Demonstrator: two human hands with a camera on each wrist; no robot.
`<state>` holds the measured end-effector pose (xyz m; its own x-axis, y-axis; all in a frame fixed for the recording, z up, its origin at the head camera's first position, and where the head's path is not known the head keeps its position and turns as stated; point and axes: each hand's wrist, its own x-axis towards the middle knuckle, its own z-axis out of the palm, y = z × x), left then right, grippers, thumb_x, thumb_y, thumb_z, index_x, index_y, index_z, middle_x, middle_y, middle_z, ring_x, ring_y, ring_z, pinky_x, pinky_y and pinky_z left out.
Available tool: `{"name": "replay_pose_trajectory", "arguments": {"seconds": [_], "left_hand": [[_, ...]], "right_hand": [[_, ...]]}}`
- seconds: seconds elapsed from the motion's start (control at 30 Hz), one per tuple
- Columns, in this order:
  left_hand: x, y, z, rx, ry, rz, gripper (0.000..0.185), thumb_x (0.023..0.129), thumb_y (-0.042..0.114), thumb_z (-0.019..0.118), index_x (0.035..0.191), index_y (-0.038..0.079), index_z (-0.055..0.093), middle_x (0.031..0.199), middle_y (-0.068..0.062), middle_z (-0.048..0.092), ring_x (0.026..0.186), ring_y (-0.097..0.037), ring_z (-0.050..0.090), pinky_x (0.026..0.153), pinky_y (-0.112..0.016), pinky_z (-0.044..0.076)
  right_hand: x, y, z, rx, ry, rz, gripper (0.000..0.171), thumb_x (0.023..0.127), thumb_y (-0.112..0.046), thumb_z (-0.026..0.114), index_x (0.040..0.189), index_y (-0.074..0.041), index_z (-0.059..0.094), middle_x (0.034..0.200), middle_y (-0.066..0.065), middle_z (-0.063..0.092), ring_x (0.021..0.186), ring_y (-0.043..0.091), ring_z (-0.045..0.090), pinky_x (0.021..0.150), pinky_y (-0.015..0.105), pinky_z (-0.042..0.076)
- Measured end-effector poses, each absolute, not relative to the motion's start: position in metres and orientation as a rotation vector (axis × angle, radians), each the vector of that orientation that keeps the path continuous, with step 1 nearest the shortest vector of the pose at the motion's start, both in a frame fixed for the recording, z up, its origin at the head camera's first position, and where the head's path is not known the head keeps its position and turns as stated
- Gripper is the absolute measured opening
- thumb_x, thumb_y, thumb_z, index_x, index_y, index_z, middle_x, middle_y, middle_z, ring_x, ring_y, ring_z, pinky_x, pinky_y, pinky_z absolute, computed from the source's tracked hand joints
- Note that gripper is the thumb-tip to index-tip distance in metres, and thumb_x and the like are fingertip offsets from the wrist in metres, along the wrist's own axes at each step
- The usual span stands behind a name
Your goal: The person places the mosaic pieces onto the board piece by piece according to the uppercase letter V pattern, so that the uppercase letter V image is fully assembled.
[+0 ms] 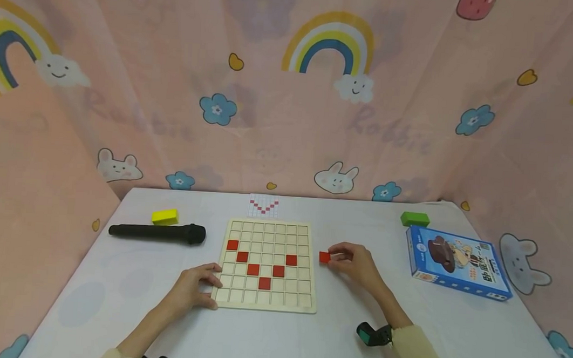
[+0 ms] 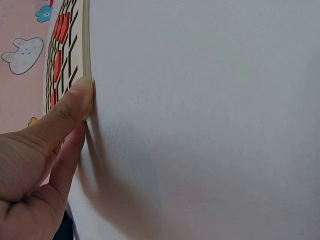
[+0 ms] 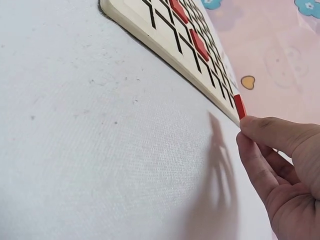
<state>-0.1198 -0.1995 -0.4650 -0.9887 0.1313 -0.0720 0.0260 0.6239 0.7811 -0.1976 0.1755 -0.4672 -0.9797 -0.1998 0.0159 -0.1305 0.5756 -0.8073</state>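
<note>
A pale wooden grid board (image 1: 290,298) lies flat on the white table. Several red square tiles (image 1: 264,283) sit in its cells, forming a V whose left arm reaches one cell higher. At the board's lower left corner, my left hand (image 1: 194,286) holds the edge between thumb and fingers; the left wrist view shows the thumb (image 2: 80,95) on that corner. My right hand (image 1: 357,265) pinches one red tile (image 3: 240,106) by its edge, just right of the board and apart from it. Behind the board lies a small card (image 1: 264,205) printed with a red V on a grid.
Left of the board lie a black microphone (image 1: 152,232) and a yellow block (image 1: 165,216). To the right, a blue game box (image 1: 459,264) lies flat with a green block (image 1: 415,219) behind it. A pink patterned curtain (image 1: 269,145) hangs behind the table (image 1: 115,300).
</note>
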Motion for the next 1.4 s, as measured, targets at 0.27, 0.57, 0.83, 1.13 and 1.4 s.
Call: {"name": "replay_pose_trajectory", "arguments": {"seconds": [0.27, 0.57, 0.83, 1.13, 1.4], "left_hand": [[-0.121, -0.199, -0.468, 0.128, 2.713, 1.304, 0.035, 0.053, -0.006, 0.087, 0.081, 0.008, 0.072, 0.119, -0.008, 0.064, 0.118, -0.032, 0.054, 0.104, -0.047, 0.04], [-0.12, -0.198, -0.468, 0.098, 2.717, 1.306, 0.037, 0.051, -0.007, 0.087, 0.08, 0.009, 0.072, 0.119, -0.006, 0.064, 0.119, -0.031, 0.054, 0.104, -0.046, 0.04], [-0.119, -0.198, -0.467, 0.103, 2.715, 1.308, 0.036, 0.052, -0.006, 0.087, 0.081, 0.009, 0.072, 0.119, -0.006, 0.064, 0.12, -0.032, 0.054, 0.104, -0.046, 0.04], [-0.119, -0.199, -0.468, 0.121, 2.712, 1.322, 0.037, 0.051, -0.006, 0.087, 0.082, 0.008, 0.072, 0.119, -0.006, 0.064, 0.119, -0.032, 0.054, 0.104, -0.046, 0.04], [-0.119, -0.2, -0.468, 0.135, 2.723, 1.307, 0.037, 0.051, -0.006, 0.087, 0.081, 0.008, 0.072, 0.118, -0.007, 0.064, 0.118, -0.032, 0.055, 0.104, -0.047, 0.04]], "right_hand": [[-0.21, 0.166, -0.466, -0.333, 2.766, -1.334, 0.025, 0.081, 0.001, 0.072, 0.105, 0.003, 0.066, 0.103, 0.016, 0.068, 0.089, 0.027, 0.067, 0.079, 0.035, 0.057], [-0.217, 0.15, -0.461, -0.402, 2.798, -1.255, 0.025, 0.079, 0.002, 0.074, 0.103, 0.002, 0.067, 0.102, 0.014, 0.069, 0.087, 0.025, 0.067, 0.079, 0.036, 0.057], [-0.218, 0.139, -0.461, -0.439, 2.805, -1.254, 0.025, 0.078, 0.005, 0.074, 0.101, 0.003, 0.067, 0.099, 0.014, 0.069, 0.084, 0.023, 0.066, 0.077, 0.033, 0.057], [-0.219, 0.129, -0.463, -0.431, 2.804, -1.263, 0.024, 0.078, 0.005, 0.074, 0.101, 0.003, 0.067, 0.099, 0.013, 0.069, 0.084, 0.022, 0.066, 0.076, 0.033, 0.057], [-0.218, 0.124, -0.469, -0.402, 2.807, -1.288, 0.023, 0.078, 0.004, 0.074, 0.1, 0.002, 0.067, 0.097, 0.011, 0.069, 0.083, 0.022, 0.066, 0.075, 0.032, 0.057]]}}
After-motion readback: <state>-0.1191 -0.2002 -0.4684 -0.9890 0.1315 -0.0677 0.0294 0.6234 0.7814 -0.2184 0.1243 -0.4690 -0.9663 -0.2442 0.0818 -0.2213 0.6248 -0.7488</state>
